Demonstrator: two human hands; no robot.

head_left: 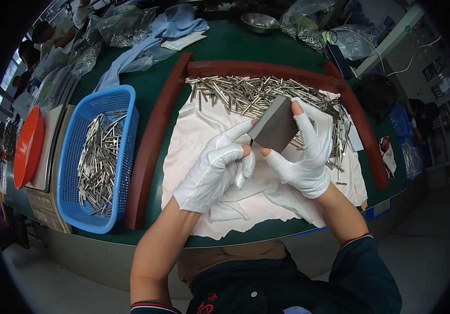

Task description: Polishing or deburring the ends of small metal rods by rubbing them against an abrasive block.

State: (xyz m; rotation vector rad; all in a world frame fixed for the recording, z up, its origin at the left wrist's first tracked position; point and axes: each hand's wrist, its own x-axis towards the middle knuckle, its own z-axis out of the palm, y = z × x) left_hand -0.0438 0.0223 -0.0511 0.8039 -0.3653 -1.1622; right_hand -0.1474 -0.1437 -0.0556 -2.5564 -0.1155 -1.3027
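Above the cloth I hold a dark grey rectangular block [275, 124], tilted, in both hands. My right hand [308, 152], in a white glove with bare fingertips, grips it with the thumb on the lower edge and a finger at the upper right corner. On the block's left edge, my left hand [213, 166], gloved the same way, pinches near a corner with bent fingers; some of them are hidden. Below my hands, a crumpled white cloth [287, 201] lies on a pale satin cloth [183, 162]. Behind the block spreads a heap of short shiny metal pins [235, 94].
Dark red padded rails [154, 141] border the pale cloth on three sides. To the left stand a blue plastic basket [68, 157] of metal pins and an orange-red tray [29, 149]. A metal bowl [260, 22], plastic bags [125, 29] and a blue cloth [175, 23] lie farther back.
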